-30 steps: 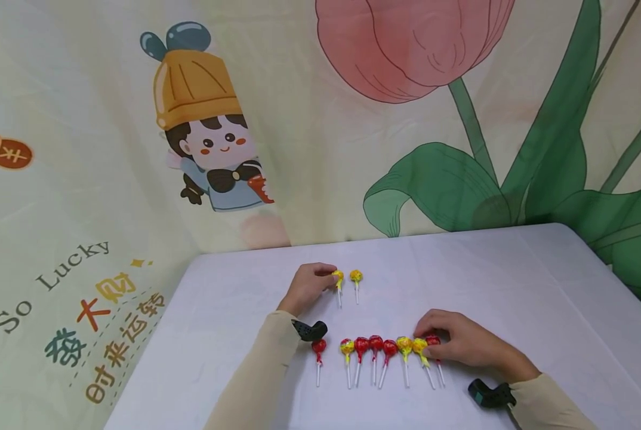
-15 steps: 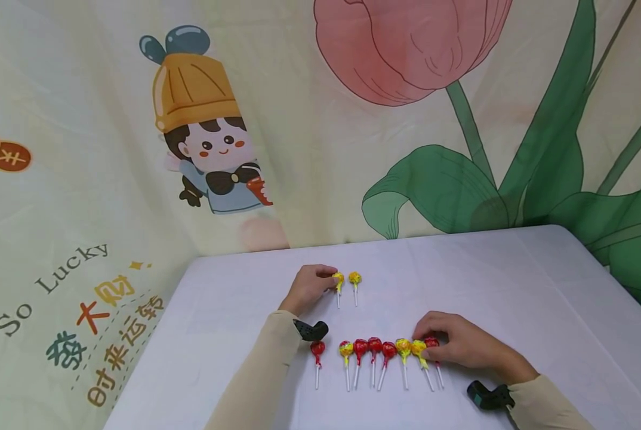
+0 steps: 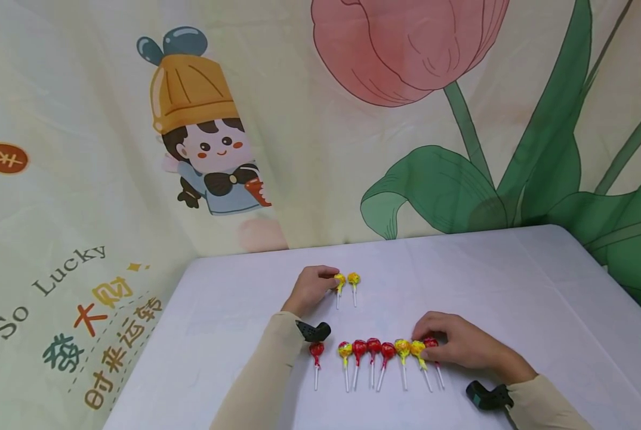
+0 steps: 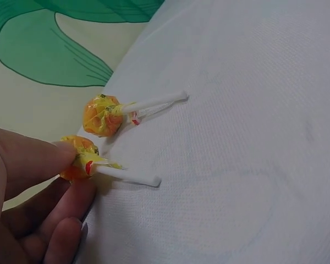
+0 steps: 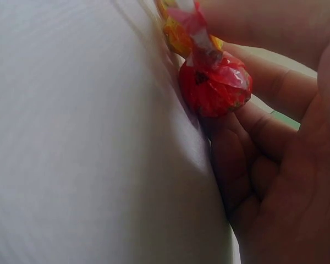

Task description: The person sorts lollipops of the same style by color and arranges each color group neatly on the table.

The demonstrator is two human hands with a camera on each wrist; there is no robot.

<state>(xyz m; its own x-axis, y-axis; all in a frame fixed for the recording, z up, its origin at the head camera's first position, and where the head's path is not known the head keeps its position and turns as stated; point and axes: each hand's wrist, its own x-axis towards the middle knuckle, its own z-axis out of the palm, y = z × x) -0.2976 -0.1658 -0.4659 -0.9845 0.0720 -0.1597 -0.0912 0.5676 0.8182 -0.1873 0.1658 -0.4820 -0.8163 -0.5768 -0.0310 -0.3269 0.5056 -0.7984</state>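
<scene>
Pinching yellow lollipop (image 4: 83, 162) with left hand (image 3: 309, 289), likely for control | curling right hand (image 3: 462, 340) round red lollipop (image 5: 215, 91) ending row (image 3: 373, 344), perhaps aligning

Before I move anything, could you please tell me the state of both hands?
Left hand: closed, pinching a yellow lollipop, left of the far two.
Right hand: closed around another yellow lollipop, beside a red lollipop.

1. Ball-shaped lollipop in shiny yellow-orange wrapper (image 4: 87, 149): head pinched in the left hand (image 3: 311, 288), white stick (image 4: 129, 176) jutting from the grip.
2. Round yellow-wrapped lollipop (image 3: 417, 348): seemingly pinched by the right hand (image 3: 462, 340).
3. Round glossy-red-wrapped lollipop (image 5: 214, 91): inside that hand's curve, partly hidden.
</scene>
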